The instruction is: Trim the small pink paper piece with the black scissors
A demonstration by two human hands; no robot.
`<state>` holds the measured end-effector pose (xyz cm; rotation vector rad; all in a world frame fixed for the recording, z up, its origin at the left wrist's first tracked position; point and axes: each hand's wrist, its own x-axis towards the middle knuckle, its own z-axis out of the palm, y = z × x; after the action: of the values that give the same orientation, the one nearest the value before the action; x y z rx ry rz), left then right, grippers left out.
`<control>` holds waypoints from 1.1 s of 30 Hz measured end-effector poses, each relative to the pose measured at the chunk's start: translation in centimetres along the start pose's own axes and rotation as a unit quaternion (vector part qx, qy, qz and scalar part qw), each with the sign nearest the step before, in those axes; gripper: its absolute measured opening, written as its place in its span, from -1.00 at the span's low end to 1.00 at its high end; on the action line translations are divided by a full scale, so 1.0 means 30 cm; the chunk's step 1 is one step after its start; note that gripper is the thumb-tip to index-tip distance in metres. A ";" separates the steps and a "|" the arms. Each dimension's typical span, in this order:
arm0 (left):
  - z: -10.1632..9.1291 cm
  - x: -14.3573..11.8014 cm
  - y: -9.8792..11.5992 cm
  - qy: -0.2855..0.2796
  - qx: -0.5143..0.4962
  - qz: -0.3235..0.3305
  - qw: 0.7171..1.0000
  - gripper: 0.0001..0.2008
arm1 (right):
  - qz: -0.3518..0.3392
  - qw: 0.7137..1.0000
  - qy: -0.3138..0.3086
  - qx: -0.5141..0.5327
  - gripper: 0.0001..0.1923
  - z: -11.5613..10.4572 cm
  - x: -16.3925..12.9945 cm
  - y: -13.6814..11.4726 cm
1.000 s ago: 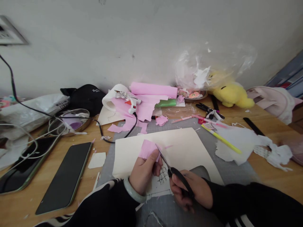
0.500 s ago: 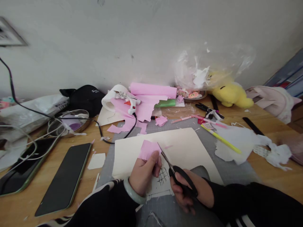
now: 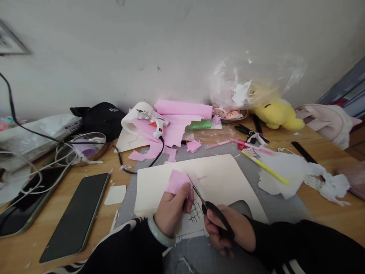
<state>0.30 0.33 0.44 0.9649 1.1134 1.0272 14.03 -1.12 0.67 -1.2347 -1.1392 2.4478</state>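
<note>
My left hand (image 3: 171, 209) pinches a small piece of pink crepe paper (image 3: 176, 182) between thumb and fingers, held above a cream sheet of card (image 3: 222, 179). My right hand (image 3: 230, 230) grips black-handled scissors (image 3: 212, 211). Their blades are closed and point up-left, with the tips against the right edge of the pink piece. Under my hands, the cream card carries a small ink drawing (image 3: 195, 215). A pale bangle (image 3: 159, 234) sits on my left wrist.
A dark phone (image 3: 75, 217) and a second phone (image 3: 25, 207) lie at left among cables. A glue gun (image 3: 155, 121), pink paper rolls (image 3: 184, 109), a green roll, pens (image 3: 265, 167), a yellow plush (image 3: 275, 112) and paper scraps (image 3: 288, 173) crowd the back and right.
The scissor blades opened half a second ago and have closed again on the pink paper's edge. Both hands stay in about the same place.
</note>
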 end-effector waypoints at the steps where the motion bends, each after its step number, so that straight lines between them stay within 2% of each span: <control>1: 0.001 -0.001 0.002 0.003 -0.003 0.001 1.000 -0.66 | 0.001 1.000 0.002 -0.001 -0.37 0.002 -0.002 -0.002; 15: 0.007 -0.002 0.007 0.021 -0.015 0.013 1.000 -0.68 | -0.001 0.999 -0.043 0.028 -0.38 -0.013 -0.008 0.011; 23: 0.004 0.003 0.003 0.029 -0.010 0.020 0.999 -0.65 | 0.024 0.998 -0.032 0.041 -0.34 -0.018 0.013 0.016; 33: -0.006 0.000 -0.015 -0.014 -0.002 0.021 1.000 -0.63 | 0.014 0.999 -0.030 0.022 -0.36 0.001 -0.002 -0.013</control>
<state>0.21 0.25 -0.02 1.0003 1.0710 1.0476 13.98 -0.87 0.99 -1.1806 -1.0838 2.5309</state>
